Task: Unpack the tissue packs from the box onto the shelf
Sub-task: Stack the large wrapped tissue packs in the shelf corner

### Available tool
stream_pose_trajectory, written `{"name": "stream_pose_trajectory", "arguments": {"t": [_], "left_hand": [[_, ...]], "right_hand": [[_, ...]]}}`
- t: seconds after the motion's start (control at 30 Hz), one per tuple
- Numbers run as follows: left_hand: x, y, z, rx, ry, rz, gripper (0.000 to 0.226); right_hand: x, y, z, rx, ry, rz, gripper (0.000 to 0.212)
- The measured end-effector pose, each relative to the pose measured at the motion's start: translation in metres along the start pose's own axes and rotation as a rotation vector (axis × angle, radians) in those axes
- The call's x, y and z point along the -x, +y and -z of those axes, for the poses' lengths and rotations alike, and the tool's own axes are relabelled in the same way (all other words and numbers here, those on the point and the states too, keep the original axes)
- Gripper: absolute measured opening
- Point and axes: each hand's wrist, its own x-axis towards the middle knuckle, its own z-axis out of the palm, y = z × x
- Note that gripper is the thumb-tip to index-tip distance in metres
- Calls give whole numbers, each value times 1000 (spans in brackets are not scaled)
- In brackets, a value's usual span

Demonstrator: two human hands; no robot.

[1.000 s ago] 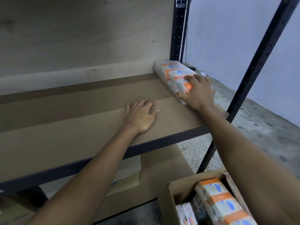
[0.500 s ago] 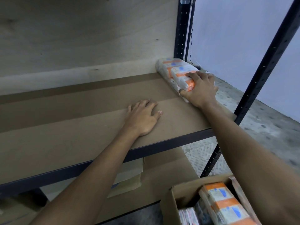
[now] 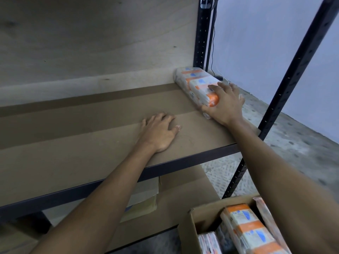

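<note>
Seating a tissue pack along the shelf's right edge

The long white-and-orange tissue pack in crinkled clear plastic (image 3: pixel 197 81) lies on the flat brown fibreboard shelf (image 3: pixel 73 143). It is at the right rear corner, with its long axis running front to back along the right edge. Its far end sits close to the black perforated steel upright (image 3: pixel 201 33).

The right hand (image 3: pixel 226 105) is on the pack's near end. The fingers are spread and fairly straight over the top and the thumb is low on the left side, so it looks to be pressing rather than gripping. From that hand the pack stretches straight away toward the rear, so any push would run along its length.

The left hand (image 3: pixel 158 133) lies flat with its fingers apart on bare board, near the front edge and well apart from the pack. It holds nothing.

Below the front right corner stands an open brown cardboard box (image 3: pixel 189 233). It holds more wrapped packs (image 3: pixel 245 230), soft and brick-shaped with slippery film. The right arm is nearer to the box, so it is probably the better one for the next reach down.
</note>
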Motion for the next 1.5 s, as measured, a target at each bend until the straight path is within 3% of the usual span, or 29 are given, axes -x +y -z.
{"name": "stream_pose_trajectory", "arguments": {"t": [0.63, 0.87, 1.13, 1.5], "left_hand": [[14, 7, 12, 51, -9, -26, 49], [55, 31, 14, 219, 7, -200, 46], [122, 80, -3, 344, 38, -522, 46], [170, 105, -114, 335, -249, -653, 47]], "right_hand": [[65, -16, 45, -29, -161, 55, 61], [128, -19, 68, -31, -168, 98, 53], [220, -4, 86, -20, -142, 41, 45], [362, 67, 81, 69, -299, -271, 43]]}}
